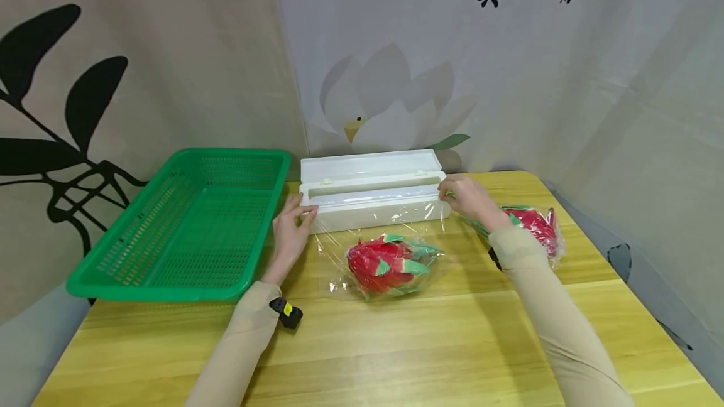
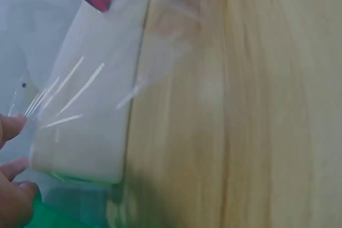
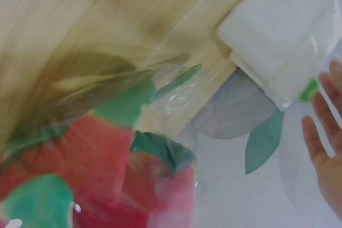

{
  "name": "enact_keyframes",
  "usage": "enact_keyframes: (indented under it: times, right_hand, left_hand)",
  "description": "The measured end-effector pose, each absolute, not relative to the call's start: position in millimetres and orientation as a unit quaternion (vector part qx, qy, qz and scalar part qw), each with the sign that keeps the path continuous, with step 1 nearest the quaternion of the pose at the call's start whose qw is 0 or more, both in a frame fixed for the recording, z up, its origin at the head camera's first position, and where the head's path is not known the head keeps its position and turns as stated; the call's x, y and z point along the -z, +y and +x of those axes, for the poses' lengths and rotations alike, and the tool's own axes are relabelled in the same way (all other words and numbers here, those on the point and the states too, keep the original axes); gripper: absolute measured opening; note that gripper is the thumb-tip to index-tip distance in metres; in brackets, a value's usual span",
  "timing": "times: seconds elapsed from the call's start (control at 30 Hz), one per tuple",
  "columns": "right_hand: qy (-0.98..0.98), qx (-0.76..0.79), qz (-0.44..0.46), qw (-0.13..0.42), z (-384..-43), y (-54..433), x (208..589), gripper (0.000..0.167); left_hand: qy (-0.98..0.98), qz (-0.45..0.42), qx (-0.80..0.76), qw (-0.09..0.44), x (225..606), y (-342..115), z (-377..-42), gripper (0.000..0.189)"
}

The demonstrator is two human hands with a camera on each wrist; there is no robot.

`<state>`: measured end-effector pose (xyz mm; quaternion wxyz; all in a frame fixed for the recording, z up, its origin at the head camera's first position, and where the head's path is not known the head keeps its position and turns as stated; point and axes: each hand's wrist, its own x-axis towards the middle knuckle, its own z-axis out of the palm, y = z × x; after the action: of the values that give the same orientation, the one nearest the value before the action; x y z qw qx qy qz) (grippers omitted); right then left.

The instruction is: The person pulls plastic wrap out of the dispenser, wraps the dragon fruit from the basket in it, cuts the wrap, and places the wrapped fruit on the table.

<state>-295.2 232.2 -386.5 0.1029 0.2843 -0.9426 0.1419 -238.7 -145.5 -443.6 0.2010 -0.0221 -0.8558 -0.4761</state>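
A white cling film dispenser (image 1: 376, 212) stands at the table's back with its lid (image 1: 370, 167) raised. Clear cling film (image 1: 334, 250) runs from it over a red dragon fruit (image 1: 378, 265) with green scales, lying on the table in front. At the dispenser's left end my left hand (image 1: 290, 231) pinches the film's edge. My right hand (image 1: 466, 196) is at the opposite end, fingers bent at the film's corner. The right wrist view shows its fingers (image 3: 323, 124) beside a small green piece (image 3: 309, 90) on the dispenser.
A green perforated basket (image 1: 226, 287) stands left of my left hand. Another dragon fruit (image 1: 534, 225) in clear film lies beneath my right forearm, near the right table edge. A printed curtain (image 1: 226, 68) hangs behind the wooden table (image 1: 384, 357).
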Motion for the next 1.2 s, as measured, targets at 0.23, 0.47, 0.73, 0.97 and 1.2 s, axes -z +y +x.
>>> enact_keyframes:
  times: [0.23,0.47,0.73,0.97,1.2]
  right_hand:
    - [-0.946,-0.186,0.259,0.067,-281,239,371,0.010]
    - [-0.942,-0.186,0.274,0.054,-250,247,358,0.006]
    - [-0.929,-0.176,0.325,0.006,-211,255,352,0.009]
    - [-0.920,-0.147,0.362,-0.038,-191,256,369,0.003]
    - [-0.915,-0.173,0.354,-0.081,-185,256,396,0.015]
  left_hand:
    - [-0.829,-0.026,0.534,0.166,429,-143,-220,0.019]
    - [-0.824,-0.030,0.558,0.098,420,-142,-198,0.020]
    - [-0.823,-0.105,0.556,0.047,420,-148,-175,0.019]
    - [-0.834,-0.172,0.522,0.039,429,-154,-160,0.016]
    - [-0.862,-0.198,0.465,0.039,434,-149,-150,0.011]
